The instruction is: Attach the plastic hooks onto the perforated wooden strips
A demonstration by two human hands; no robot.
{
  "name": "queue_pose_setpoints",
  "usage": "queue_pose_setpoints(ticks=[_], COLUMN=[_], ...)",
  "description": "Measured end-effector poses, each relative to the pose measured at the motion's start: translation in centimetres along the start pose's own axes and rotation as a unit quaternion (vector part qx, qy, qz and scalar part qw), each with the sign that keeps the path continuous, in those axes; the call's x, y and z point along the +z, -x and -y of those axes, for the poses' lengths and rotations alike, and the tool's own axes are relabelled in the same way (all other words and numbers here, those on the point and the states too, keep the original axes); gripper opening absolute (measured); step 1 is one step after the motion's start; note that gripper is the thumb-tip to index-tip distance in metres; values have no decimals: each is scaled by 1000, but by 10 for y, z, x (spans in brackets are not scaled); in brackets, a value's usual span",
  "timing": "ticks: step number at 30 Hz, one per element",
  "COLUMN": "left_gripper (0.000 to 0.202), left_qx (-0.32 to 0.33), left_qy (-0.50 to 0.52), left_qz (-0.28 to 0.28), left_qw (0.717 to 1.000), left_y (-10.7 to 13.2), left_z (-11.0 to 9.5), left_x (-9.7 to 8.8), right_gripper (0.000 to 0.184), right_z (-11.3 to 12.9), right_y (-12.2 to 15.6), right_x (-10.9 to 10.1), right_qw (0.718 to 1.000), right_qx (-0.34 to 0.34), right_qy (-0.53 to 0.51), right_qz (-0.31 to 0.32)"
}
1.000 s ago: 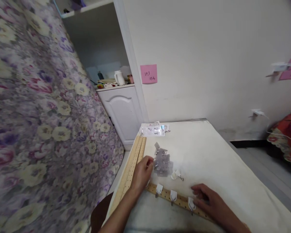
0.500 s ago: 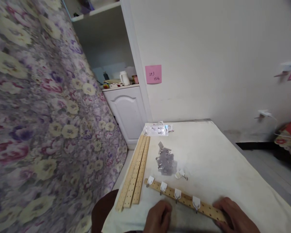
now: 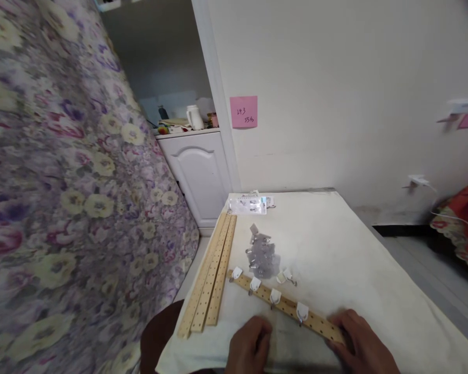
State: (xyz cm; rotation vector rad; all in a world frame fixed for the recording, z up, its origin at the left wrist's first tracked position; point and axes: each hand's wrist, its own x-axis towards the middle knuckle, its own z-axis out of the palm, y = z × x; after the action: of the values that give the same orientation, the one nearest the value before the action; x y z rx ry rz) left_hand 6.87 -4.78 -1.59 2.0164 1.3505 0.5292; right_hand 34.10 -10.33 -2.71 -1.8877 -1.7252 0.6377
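A perforated wooden strip (image 3: pixel 281 302) lies at a slant near the front of the table, with several white-backed hooks (image 3: pixel 275 297) along it. Its right end is between the thumb and fingers of my right hand (image 3: pixel 361 340). Just below the strip, apart from it, my left hand (image 3: pixel 250 344) rests curled on the cloth; nothing shows in its closed fingers. Beyond the strip are a couple of loose white hooks (image 3: pixel 287 277) and a heap of greyish square-backed hooks (image 3: pixel 262 257).
Several more perforated wooden strips (image 3: pixel 212 285) lie lengthwise along the table's left edge. Clear packaging (image 3: pixel 246 205) sits at the far left corner. A floral curtain (image 3: pixel 81 208) hangs at left, and a brown rounded seat (image 3: pixel 156 332) stands beside the cloth-covered table (image 3: pixel 327 244).
The whole view has shifted slightly, so the table things appear a little further left and up. My right hand keeps hold of the strip's end; my left hand stays curled on the cloth.
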Motion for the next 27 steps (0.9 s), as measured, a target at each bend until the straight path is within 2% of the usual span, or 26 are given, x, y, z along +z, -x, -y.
queue_pose_setpoints(ticks=[9,13,16,19,21,23,27], left_gripper=[18,21,22,24,25,25,24], left_qx=[9,14,24,26,27,29,32], left_qy=[2,15,25,25,24,24,19], left_qz=[10,7,0,0,1,0,-7], left_qw=[1000,1000,999,999,999,999,999], left_y=[-10,-12,-11,-11,-11,-10,-9], left_z=[2,4,5,5,6,8,8], left_x=[-1,0,0,1,2,3,4], right_gripper=[20,35,29,15,10,8,4], right_z=[-1,-10,-5,10,21,30,37], right_y=[1,-7,-28,-60,-81,-97,-112], right_x=[4,-4,-15,-17,-11,-1,15], right_qw=[1000,996,992,995,995,997,999], right_qx=[17,25,37,-6,-18,-1,21], right_qy=[-5,-82,-124,-100,-88,-71,-32], right_qz=[-6,21,14,28,36,33,0])
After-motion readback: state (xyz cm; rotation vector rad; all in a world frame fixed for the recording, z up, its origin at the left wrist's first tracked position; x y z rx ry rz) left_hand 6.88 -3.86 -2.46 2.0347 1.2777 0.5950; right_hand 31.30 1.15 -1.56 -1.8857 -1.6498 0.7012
